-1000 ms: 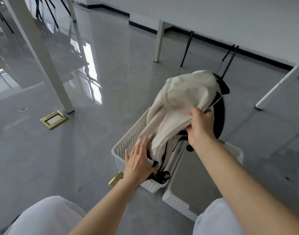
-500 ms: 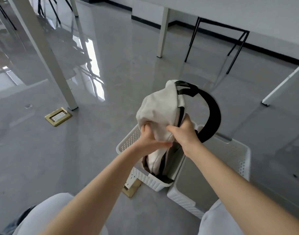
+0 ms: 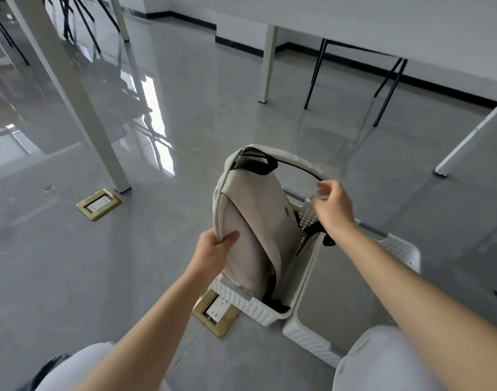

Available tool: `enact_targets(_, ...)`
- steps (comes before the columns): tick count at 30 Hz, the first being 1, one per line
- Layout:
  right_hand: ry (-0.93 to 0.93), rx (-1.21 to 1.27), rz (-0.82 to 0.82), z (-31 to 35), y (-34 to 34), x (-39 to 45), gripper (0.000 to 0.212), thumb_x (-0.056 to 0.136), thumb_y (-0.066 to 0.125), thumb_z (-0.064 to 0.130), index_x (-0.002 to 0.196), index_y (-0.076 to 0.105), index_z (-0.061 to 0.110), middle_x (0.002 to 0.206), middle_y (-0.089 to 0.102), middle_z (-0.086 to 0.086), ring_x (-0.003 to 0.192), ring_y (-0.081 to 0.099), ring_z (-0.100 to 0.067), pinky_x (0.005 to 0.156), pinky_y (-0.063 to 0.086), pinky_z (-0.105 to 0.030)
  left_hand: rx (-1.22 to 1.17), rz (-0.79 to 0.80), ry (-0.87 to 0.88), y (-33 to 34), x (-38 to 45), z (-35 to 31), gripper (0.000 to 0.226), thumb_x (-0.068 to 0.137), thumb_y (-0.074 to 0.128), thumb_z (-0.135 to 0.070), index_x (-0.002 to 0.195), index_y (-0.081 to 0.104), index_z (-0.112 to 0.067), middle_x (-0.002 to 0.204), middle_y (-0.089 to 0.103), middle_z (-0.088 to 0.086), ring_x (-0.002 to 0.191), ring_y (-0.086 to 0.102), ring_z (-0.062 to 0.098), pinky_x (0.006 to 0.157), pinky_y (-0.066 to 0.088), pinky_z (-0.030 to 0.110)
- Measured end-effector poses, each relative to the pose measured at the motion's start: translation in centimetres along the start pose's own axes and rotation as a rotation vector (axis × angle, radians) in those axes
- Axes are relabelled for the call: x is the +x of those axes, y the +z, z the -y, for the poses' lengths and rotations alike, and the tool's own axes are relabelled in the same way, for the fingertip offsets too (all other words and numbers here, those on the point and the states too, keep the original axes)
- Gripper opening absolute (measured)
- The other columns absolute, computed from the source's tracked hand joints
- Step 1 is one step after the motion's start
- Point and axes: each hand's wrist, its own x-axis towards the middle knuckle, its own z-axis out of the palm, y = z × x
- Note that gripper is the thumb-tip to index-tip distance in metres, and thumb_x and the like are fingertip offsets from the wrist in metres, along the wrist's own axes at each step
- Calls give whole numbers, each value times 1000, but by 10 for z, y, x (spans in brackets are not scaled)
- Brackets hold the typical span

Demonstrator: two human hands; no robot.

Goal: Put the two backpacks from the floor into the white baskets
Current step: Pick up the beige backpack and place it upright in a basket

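Observation:
A beige backpack [image 3: 255, 224] with black straps stands upright in the left white basket [image 3: 241, 301], its top sticking well above the rim. My left hand [image 3: 213, 251] grips the backpack's near left edge, thumb on the front. My right hand [image 3: 330, 206] pinches the backpack's thin shoulder strap [image 3: 301, 169] above the basket's far side. A second white basket [image 3: 402, 248] stands right beside the first and holds nothing. No other backpack shows in this view.
Two brass floor sockets sit in the grey floor, one [image 3: 98, 204] to the left and one [image 3: 215, 311] against the left basket. White table legs [image 3: 72, 88] rise at left, black chair legs [image 3: 382, 91] behind. My knees [image 3: 382, 359] are at the bottom.
The backpack has been lowered from above the basket and turned upright into the left basket. My left hand shifted to its left edge; my right hand moved to the strap.

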Motion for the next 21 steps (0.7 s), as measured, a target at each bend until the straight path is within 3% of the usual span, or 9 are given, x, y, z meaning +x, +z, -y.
enact_targets(2,-17,-21,41,8,1,3,29,88,60,21,115,59,10,113,63,-4,105,59,-22,83,41,-28,-30,31,-3,-3,-2,0,15,93,61,-13,102,67,-2,101,70,12,87,66,21,84,55,36)
enact_targets(6,-206,34,458,46,18,-25,45,88,61,42,123,56,13,116,61,3,106,57,-13,90,43,-25,14,109,-8,-4,-1,-2,14,92,62,-13,103,68,-5,98,72,7,95,69,26,83,56,32)
enact_targets(8,-151,206,572,66,28,-37,51,89,57,47,129,50,15,120,56,7,111,53,-10,94,39,-24,93,175,-10,-2,0,-4,19,92,63,-15,108,68,-5,104,73,8,101,69,27,90,55,38)
enact_targets(11,15,399,477,89,39,-36,47,80,66,52,113,61,19,110,65,4,105,59,-13,92,44,-28,347,218,87,5,0,-8,22,90,64,-20,107,69,-6,108,72,8,102,67,27,94,52,43)
enact_targets(13,13,192,372,94,47,-31,29,76,69,46,84,66,18,88,69,1,88,65,-20,79,50,-29,558,193,220,19,-9,-15,26,92,60,-18,113,66,-4,116,65,8,105,62,27,93,48,33)
enact_targets(15,14,-21,230,93,44,-29,33,76,64,46,83,67,14,91,72,-6,92,66,-29,81,52,-31,657,244,270,31,-17,-20,31,91,60,-20,118,65,-5,122,58,6,110,58,27,95,45,31)
enact_targets(17,55,97,91,87,28,-25,27,72,67,37,81,63,12,88,69,-9,92,66,-34,78,50,-33,462,426,141,26,-18,-20,40,81,62,-17,120,65,-11,125,60,2,115,59,22,101,46,36)
enact_targets(19,162,381,32,77,1,-19,20,71,66,20,66,49,12,70,55,-5,71,59,-31,65,44,-31,27,537,-34,15,-18,-25,50,72,58,-8,120,64,-21,124,60,-7,116,55,14,99,43,32)
enact_targets(21,271,585,34,62,-21,-14,22,72,60,6,61,41,11,63,45,-3,56,47,-21,55,38,-25,-346,354,-137,14,-13,-35,39,77,56,-11,113,61,-26,115,58,-6,112,54,19,96,42,36)
